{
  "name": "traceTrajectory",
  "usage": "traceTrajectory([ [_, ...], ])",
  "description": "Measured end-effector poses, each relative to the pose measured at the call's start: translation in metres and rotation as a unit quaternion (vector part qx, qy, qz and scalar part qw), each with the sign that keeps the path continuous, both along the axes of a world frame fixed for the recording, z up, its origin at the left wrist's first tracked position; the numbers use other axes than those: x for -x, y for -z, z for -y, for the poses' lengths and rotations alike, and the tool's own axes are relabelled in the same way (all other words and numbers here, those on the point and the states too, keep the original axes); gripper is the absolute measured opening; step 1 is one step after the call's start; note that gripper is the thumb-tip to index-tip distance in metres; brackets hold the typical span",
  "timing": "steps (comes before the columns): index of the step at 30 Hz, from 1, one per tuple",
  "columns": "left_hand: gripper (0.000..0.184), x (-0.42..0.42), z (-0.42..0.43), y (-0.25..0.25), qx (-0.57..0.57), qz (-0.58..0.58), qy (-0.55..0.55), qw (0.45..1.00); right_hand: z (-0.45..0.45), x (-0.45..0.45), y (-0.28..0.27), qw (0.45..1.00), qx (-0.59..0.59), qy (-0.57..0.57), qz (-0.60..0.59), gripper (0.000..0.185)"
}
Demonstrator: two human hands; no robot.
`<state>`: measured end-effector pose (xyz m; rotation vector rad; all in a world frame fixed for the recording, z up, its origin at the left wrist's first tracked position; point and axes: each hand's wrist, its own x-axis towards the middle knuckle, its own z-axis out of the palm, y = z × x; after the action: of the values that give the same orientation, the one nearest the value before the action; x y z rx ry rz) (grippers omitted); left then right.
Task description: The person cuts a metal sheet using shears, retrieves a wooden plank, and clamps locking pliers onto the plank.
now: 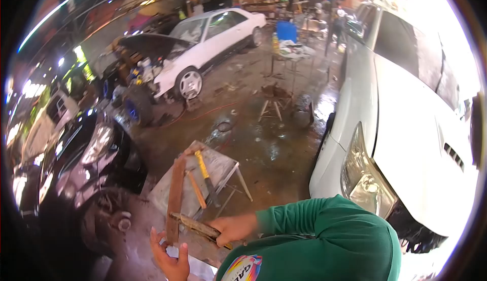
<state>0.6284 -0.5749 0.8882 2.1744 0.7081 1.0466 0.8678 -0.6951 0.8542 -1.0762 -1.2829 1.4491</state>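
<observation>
My right hand [236, 229] is closed around a long, worn brown tool [195, 225] with yellowish edges; its exact kind is unclear. The tool's far end points left, over the lower part of a flat reddish-brown strip [176, 192]. Below that strip's lower end, my left hand [171, 261] is raised with its fingers apart and nothing in it. A small worn table [165, 187] carries the strip, a yellow-and-black handled tool [203, 167] and a thin orange-brown stick [196, 189].
A white car [345, 103] stands close on the right, a dark car [91, 154] on the left. Farther back are a white coupe [218, 42] with its front end opened up, a small stool [274, 96] and a blue container [286, 31]. A red hose [208, 111] crosses the wet floor.
</observation>
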Motion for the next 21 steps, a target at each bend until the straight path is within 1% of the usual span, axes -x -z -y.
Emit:
traceTrajectory([
  [1, 0.085, -0.020, -0.004, 0.001, -0.016, 0.064, 0.007, 0.998, 0.001, -0.010, -0.003, 1.000, -0.014, -0.010, 0.012, 0.042],
  [2, 0.085, -0.039, -0.010, 0.003, -0.019, 0.063, 0.019, 0.998, 0.000, -0.023, -0.005, 0.999, -0.011, -0.029, 0.033, 0.045],
  [3, 0.089, -0.058, -0.016, 0.006, 0.117, 0.130, 0.067, 0.982, 0.001, -0.035, -0.010, 0.999, -0.013, -0.018, 0.034, 0.045],
  [4, 0.092, -0.075, -0.020, 0.007, 0.251, 0.190, 0.111, 0.943, 0.002, -0.044, -0.016, 0.998, -0.032, -0.025, 0.047, 0.047],
  [5, 0.092, -0.090, -0.019, 0.000, 0.250, 0.186, 0.118, 0.943, 0.004, -0.052, -0.025, 0.996, -0.052, -0.033, 0.059, 0.050],
  [6, 0.070, -0.101, -0.017, -0.009, 0.292, 0.167, 0.133, 0.932, 0.007, -0.059, -0.041, 0.996, -0.054, -0.036, 0.066, 0.055],
  [7, 0.053, -0.112, -0.015, -0.020, 0.333, 0.148, 0.146, 0.920, 0.000, -0.066, -0.034, 0.996, -0.055, -0.030, 0.066, 0.055],
  [8, 0.053, -0.124, -0.013, -0.031, 0.333, 0.145, 0.151, 0.919, -0.011, -0.069, -0.019, 0.990, -0.108, -0.030, 0.087, 0.054],
  [9, 0.047, -0.136, -0.011, -0.042, 0.372, 0.163, 0.141, 0.903, -0.021, -0.072, -0.005, 0.981, -0.159, -0.030, 0.108, 0.054],
  [10, 0.041, -0.147, -0.013, -0.046, 0.412, 0.182, 0.129, 0.884, -0.030, -0.075, 0.000, 0.978, -0.191, -0.013, 0.078, 0.052],
  [11, 0.041, -0.152, -0.022, -0.042, 0.414, 0.180, 0.131, 0.883, -0.035, -0.082, 0.005, 0.979, -0.189, -0.010, 0.078, 0.052],
  [13, 0.031, -0.157, -0.042, -0.031, 0.405, 0.176, 0.172, 0.880, -0.044, -0.094, 0.005, 0.983, -0.161, -0.041, 0.080, 0.053],
  [14, 0.031, -0.158, -0.047, -0.026, 0.408, 0.174, 0.172, 0.880, -0.049, -0.096, 0.008, 0.984, -0.159, -0.039, 0.078, 0.053],
  [15, 0.029, -0.160, -0.049, -0.025, 0.317, 0.132, 0.132, 0.930, -0.053, -0.096, 0.011, 0.987, -0.147, -0.036, 0.054, 0.042],
  [16, 0.028, -0.164, -0.051, -0.024, 0.223, 0.091, 0.091, 0.966, -0.057, -0.097, 0.012, 0.990, -0.133, -0.033, 0.033, 0.032],
  [17, 0.028, -0.167, -0.054, -0.025, 0.227, 0.091, 0.093, 0.965, -0.058, -0.098, 0.013, 0.991, -0.129, -0.031, 0.033, 0.032],
  [18, 0.028, -0.169, -0.055, -0.030, 0.330, 0.136, 0.107, 0.928, -0.059, -0.097, 0.010, 0.994, -0.108, -0.022, 0.028, 0.033],
  [19, 0.028, -0.170, -0.058, -0.034, 0.427, 0.179, 0.118, 0.878, -0.061, -0.097, 0.009, 0.996, -0.088, -0.014, 0.022, 0.034],
  [20, 0.028, -0.172, -0.061, -0.037, 0.429, 0.179, 0.118, 0.877, -0.065, -0.097, 0.010, 0.996, -0.085, -0.013, 0.022, 0.034],
  [21, 0.029, -0.172, -0.064, -0.040, 0.433, 0.171, 0.117, 0.877, -0.069, -0.095, 0.012, 0.998, -0.065, -0.006, 0.019, 0.038],
])
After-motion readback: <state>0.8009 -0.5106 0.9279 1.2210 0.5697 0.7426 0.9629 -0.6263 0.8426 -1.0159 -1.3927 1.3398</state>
